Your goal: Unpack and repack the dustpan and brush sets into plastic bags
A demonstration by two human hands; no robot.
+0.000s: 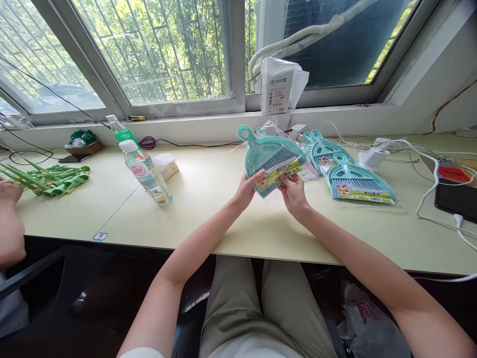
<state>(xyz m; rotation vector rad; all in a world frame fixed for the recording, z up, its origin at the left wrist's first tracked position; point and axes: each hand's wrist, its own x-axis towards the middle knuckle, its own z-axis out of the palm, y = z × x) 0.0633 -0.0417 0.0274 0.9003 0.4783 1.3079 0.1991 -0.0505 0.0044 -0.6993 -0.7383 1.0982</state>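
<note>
head view: the left grip (249,190) and right grip (293,195) pinch the lower part of a wrapped dustpan-and-brush set (275,156) above the surface (201,204); likely slick, it could slip and drop if either pinch slackens.

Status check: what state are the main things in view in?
Held dustpan set: wrapped in clear plastic, tilted
Left hand: closed on its edge
Right hand: closed on its edge
Rightmost dustpan set: wrapped, lying down
Front bottle: capped, standing
Rear bottle: capped
</note>
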